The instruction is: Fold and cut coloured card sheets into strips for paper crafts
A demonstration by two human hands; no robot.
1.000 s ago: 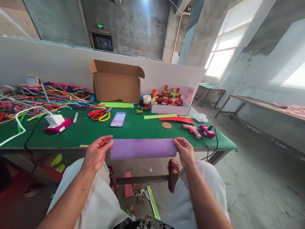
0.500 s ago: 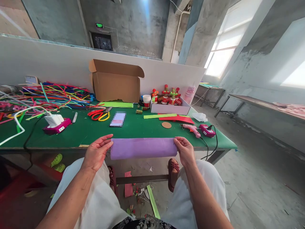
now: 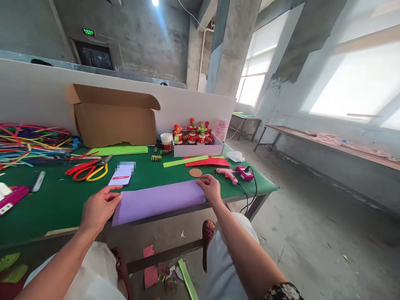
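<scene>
A wide strip of purple paper [image 3: 161, 201] stretches between my two hands at the near edge of the green table. My left hand [image 3: 101, 207] pinches its upper left corner between thumb and fingers. At the upper right corner, my right hand [image 3: 210, 188] pinches it the same way. The strip's back edge lies over the tabletop and its lower edge hangs at the table's front. Just beyond my left hand lies a phone [image 3: 122, 174]. A round brown disc [image 3: 195, 172] and a pink glue gun [image 3: 227, 175] are near my right hand.
Red and yellow scissors [image 3: 89, 168] and a pile of pipe cleaners [image 3: 34, 143] are at the left. Behind stand an open cardboard box [image 3: 117, 121], paper cups [image 3: 166, 141] and a white box [image 3: 198, 150] of red figures. A power socket [image 3: 244, 173] with a cable is at right.
My view has turned to the right. Both hands have carried the purple paper forward to the table edge, and it now slants up toward the right. Both still grip its corners.
</scene>
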